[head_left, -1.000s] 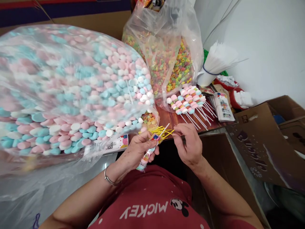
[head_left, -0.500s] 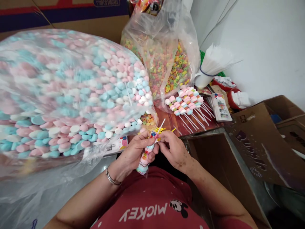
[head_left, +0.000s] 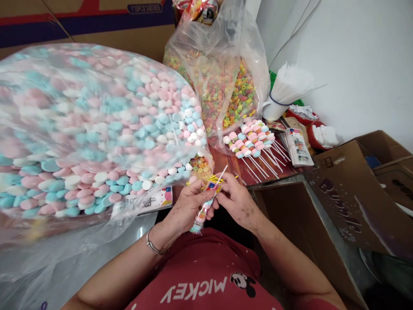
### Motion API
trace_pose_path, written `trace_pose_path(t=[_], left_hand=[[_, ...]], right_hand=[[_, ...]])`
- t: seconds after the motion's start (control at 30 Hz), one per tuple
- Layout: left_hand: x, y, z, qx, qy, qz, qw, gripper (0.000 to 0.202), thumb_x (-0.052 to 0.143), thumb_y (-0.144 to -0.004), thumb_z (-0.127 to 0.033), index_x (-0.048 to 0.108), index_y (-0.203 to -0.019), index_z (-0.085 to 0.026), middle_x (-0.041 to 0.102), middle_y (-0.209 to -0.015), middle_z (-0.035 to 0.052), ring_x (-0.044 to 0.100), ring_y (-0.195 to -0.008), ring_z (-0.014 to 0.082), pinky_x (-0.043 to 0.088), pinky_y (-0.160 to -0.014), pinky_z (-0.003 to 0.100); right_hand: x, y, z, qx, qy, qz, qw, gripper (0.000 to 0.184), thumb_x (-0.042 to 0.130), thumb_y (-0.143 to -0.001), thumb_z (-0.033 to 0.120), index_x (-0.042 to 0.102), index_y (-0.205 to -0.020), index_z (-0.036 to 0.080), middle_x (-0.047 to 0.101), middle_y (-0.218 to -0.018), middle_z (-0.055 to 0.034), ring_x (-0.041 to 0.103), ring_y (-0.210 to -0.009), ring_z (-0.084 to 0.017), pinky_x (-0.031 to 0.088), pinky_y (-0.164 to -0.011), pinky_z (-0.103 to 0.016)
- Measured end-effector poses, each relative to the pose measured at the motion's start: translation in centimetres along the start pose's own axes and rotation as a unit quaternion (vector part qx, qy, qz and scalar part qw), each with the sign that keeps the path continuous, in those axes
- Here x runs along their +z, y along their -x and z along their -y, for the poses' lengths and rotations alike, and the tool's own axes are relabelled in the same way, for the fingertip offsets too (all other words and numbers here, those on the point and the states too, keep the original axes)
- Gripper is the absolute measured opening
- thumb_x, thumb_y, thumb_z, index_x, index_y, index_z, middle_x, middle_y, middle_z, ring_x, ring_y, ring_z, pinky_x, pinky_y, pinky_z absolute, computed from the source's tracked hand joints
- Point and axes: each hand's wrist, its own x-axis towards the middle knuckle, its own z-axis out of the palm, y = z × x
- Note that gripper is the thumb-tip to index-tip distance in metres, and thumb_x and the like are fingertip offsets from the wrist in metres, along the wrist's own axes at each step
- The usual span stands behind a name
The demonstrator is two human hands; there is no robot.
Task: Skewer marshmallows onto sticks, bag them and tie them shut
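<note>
We see the left hand [head_left: 189,206] clenched around a candy skewer [head_left: 201,213], a row of pink, white and blue sweets inside a clear wrapper. The skewer is held in front of the chest, just before the near edge of the counter [head_left: 238,165], tilted, with its white stick [head_left: 222,173] pointing up and away. The same hand also keeps a small bundle of yellow ties [head_left: 211,178] at its fingertips. The right hand [head_left: 237,202] is just beside the left one and touches it. Its fingertips are pinched together at the neck of the wrapper, where the stick comes out. We cannot tell if they also grip one tie. On the left wrist there is a thin bracelet [head_left: 153,247].

To the left, a very large clear bag of pastel sweets [head_left: 97,129] fills the counter. Behind the hands stands a second bag with colourful ring sweets [head_left: 226,94]. In front of this bag lies a pile of finished skewers [head_left: 250,140], sticks toward the right. Further right we see a bundle of white sticks [head_left: 290,86], a stack of printed wrappers [head_left: 298,146], and an open cardboard box [head_left: 355,189].
</note>
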Motion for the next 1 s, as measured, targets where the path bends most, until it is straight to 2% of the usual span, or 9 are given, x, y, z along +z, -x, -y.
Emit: trace_pose_path(t=[0.13,0.23,0.33,0.4,0.53,0.63,0.7,0.83,1.0], left_hand=[[0.3,0.0,0.1,0.003,-0.014,-0.006,1.0,0.032,0.08,-0.07,-0.038,0.06,-0.08,-0.015,0.066,-0.057,-0.0002,0.056,-0.038,0.0085,0.041,-0.035,0.015],[0.1,0.1,-0.3,-0.009,-0.009,-0.016,1.0,0.032,0.079,-0.071,-0.037,0.059,-0.081,-0.015,0.067,-0.059,0.0007,0.055,-0.038,0.008,0.038,-0.033,0.014],[-0.5,0.0,-0.9,-0.043,0.007,-0.017,0.999,0.031,0.079,-0.072,-0.035,0.057,-0.08,-0.015,0.067,-0.059,0.0015,0.052,-0.036,0.0081,0.036,-0.03,0.014],[-0.9,0.0,-1.2,-0.08,0.026,0.008,0.996,0.03,0.079,-0.071,-0.033,0.057,-0.08,-0.015,0.065,-0.057,0.0014,0.05,-0.035,0.0079,0.038,-0.031,0.016],[-1.5,-0.2,-1.7,-0.157,0.039,0.075,0.984,0.029,0.08,-0.069,-0.031,0.06,-0.081,-0.014,0.063,-0.053,0.002,0.049,-0.034,0.0077,0.038,-0.033,0.016],[-1.5,-0.3,-2.0,-0.174,-0.008,0.109,0.979,0.025,0.079,-0.07,-0.03,0.064,-0.08,-0.012,0.064,-0.054,0.0032,0.051,-0.034,0.0082,0.036,-0.032,0.015],[-1.6,-0.3,-2.2,-0.175,-0.042,0.123,0.976,0.024,0.078,-0.07,-0.03,0.066,-0.078,-0.012,0.064,-0.054,0.0035,0.051,-0.034,0.0081,0.036,-0.032,0.015],[-2.1,-0.6,-2.3,-0.196,-0.084,0.149,0.965,0.023,0.078,-0.07,-0.031,0.068,-0.076,-0.011,0.063,-0.053,0.0038,0.049,-0.034,0.0078,0.034,-0.032,0.016],[-2.6,-0.8,-2.4,-0.2,-0.115,0.173,0.958,0.023,0.075,-0.073,-0.034,0.067,-0.076,-0.013,0.063,-0.054,0.003,0.048,-0.036,0.0076,0.032,-0.032,0.016]], right_hand=[[0.3,-0.1,-0.4,-0.005,0.02,-0.003,1.0,0.033,0.046,-0.079,0.007,0.045,-0.109,0.021,0.062,-0.064,0.008,0.06,-0.06,-0.01,0.046,-0.064,-0.023],[-0.1,0.2,-1.0,-0.026,0.052,-0.055,0.997,0.025,0.049,-0.079,0.011,0.047,-0.102,0.021,0.061,-0.07,0.0059,0.06,-0.065,-0.011,0.047,-0.064,-0.024],[-1.6,0.5,-1.2,-0.107,0.078,-0.125,0.983,0.012,0.047,-0.083,0.011,0.053,-0.084,0.021,0.056,-0.072,0.0034,0.056,-0.065,-0.011,0.046,-0.063,-0.024],[-3.0,0.6,-0.9,-0.19,0.101,-0.149,0.965,0.021,0.043,-0.087,0.008,0.058,-0.079,0.02,0.058,-0.078,0.0004,0.057,-0.071,-0.012,0.046,-0.066,-0.026],[-4.4,0.3,0.8,-0.356,0.272,-0.047,0.893,0.022,0.05,-0.092,0.015,0.065,-0.107,0.021,0.064,-0.097,-0.0053,0.058,-0.095,-0.02,0.047,-0.083,-0.036],[-4.1,-0.5,1.7,-0.383,0.428,0.064,0.816,0.031,0.058,-0.093,0.029,0.06,-0.121,0.016,0.065,-0.106,-0.0095,0.053,-0.108,-0.026,0.043,-0.09,-0.043],[-3.6,-1.0,1.8,-0.378,0.48,0.106,0.784,0.032,0.058,-0.094,0.032,0.06,-0.118,0.012,0.065,-0.104,-0.0103,0.053,-0.104,-0.027,0.042,-0.086,-0.042],[-2.9,-1.2,1.4,-0.378,0.513,0.134,0.759,0.03,0.056,-0.095,0.033,0.062,-0.109,0.008,0.064,-0.094,-0.0099,0.052,-0.089,-0.025,0.04,-0.076,-0.04],[-2.4,-0.3,0.9,-0.4,0.495,0.115,0.763,0.025,0.038,-0.099,0.016,0.063,-0.095,0.011,0.062,-0.084,-0.0096,0.049,-0.08,-0.022,0.039,-0.073,-0.038]])
